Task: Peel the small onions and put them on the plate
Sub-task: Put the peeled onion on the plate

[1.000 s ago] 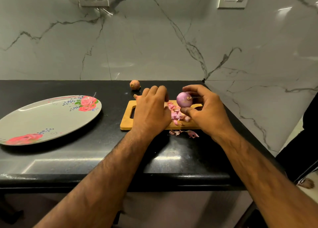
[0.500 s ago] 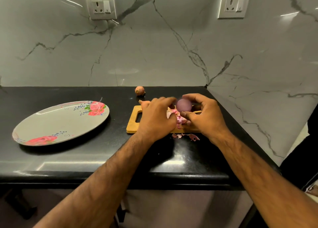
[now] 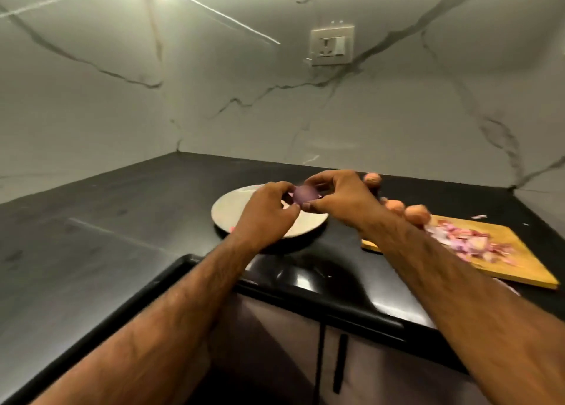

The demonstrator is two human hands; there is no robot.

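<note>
A peeled purple onion (image 3: 304, 195) is held above the pale plate (image 3: 227, 212) between both hands. My left hand (image 3: 266, 215) pinches its left side and my right hand (image 3: 339, 198) grips its right side and top. Three unpeeled brown onions lie behind my right arm: one at the back (image 3: 372, 179), two (image 3: 395, 206) (image 3: 416, 212) by the wooden cutting board (image 3: 516, 251). Pink onion skins (image 3: 464, 243) are heaped on the board. The frame is blurred.
The black countertop (image 3: 122, 221) runs into a corner at the left, with marble walls behind. A wall socket (image 3: 332, 46) sits above the plate. Cabinet doors (image 3: 351, 358) show below the counter's front edge.
Both hands have carried the peeled onion left, from over the cutting board to over the plate. The camera has swung left, so the board now lies at the right.
</note>
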